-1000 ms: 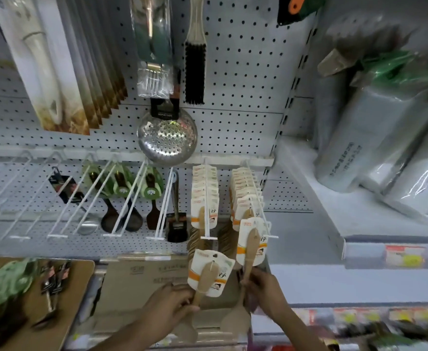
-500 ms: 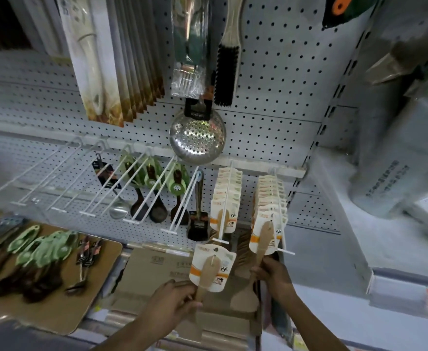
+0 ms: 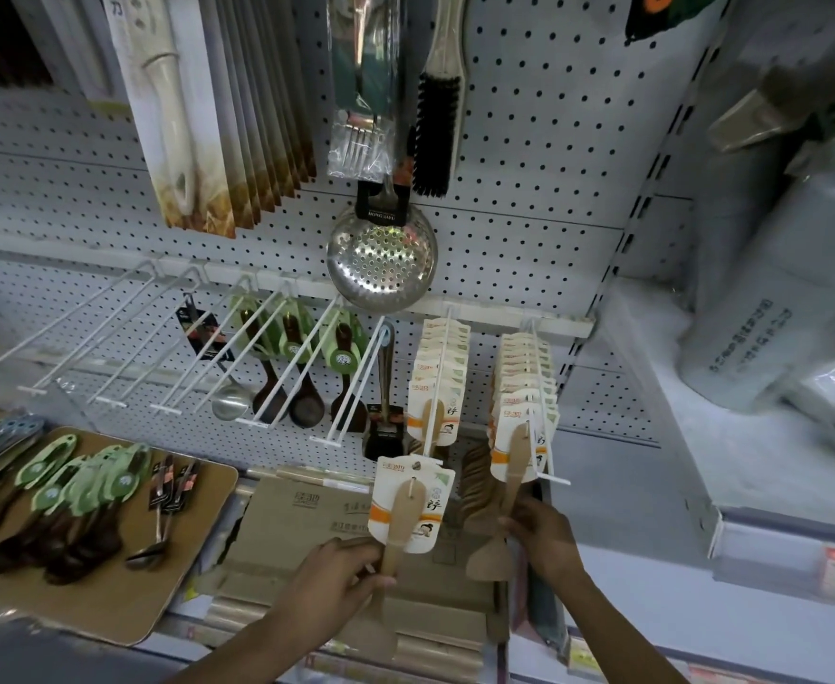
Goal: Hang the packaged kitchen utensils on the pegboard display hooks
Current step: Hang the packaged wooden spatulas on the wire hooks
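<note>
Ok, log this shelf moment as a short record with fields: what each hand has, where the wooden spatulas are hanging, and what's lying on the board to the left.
left hand: grips the handle of a carded wooden spatula, its card just below the tip of the left spatula hook
right hand: holds the front wooden spatula hanging on the right spatula hook
both hooks: rows of carded spatulas
brown board: green-carded dark spoons lying flat
above: perforated steel skimmer
</note>
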A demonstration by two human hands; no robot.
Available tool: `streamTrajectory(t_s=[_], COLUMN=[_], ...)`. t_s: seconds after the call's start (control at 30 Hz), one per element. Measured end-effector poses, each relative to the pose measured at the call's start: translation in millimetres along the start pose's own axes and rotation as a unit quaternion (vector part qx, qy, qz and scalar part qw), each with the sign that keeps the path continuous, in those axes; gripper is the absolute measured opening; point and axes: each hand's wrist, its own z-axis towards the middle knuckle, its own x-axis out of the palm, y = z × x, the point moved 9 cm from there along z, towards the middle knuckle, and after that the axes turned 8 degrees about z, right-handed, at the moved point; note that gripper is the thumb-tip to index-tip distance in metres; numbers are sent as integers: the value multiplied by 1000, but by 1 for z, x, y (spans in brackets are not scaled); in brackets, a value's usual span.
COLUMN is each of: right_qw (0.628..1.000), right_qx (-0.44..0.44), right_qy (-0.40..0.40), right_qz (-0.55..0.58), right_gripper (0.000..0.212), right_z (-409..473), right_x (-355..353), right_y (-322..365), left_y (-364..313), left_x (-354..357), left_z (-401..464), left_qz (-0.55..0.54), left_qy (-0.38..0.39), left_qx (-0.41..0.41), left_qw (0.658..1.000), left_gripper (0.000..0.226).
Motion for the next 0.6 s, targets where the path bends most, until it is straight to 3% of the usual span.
streamTrajectory(t_s=[0.17, 0.3, 0.47, 0.6], right_qw=[998, 997, 965, 954], right_qx=[51, -12, -74, -78], right_qy=[-15, 40, 146, 130], right_qz=[19, 63, 203, 260], right_gripper=[19, 39, 30, 25], right_z=[-25, -50, -89, -106], right_x=[5, 26, 64, 84], right_y=[-17, 18, 89, 108], left_y=[-3, -3, -7, -7], left_x=[4, 9, 17, 23], left_z=[7, 11, 13, 5], left_qz=[-16, -32, -33, -37], left_qy=[4, -1, 10, 20], left_qx=[12, 16, 35, 44], left_qw=[1000, 999, 999, 998], left_gripper=[10, 28, 19, 14])
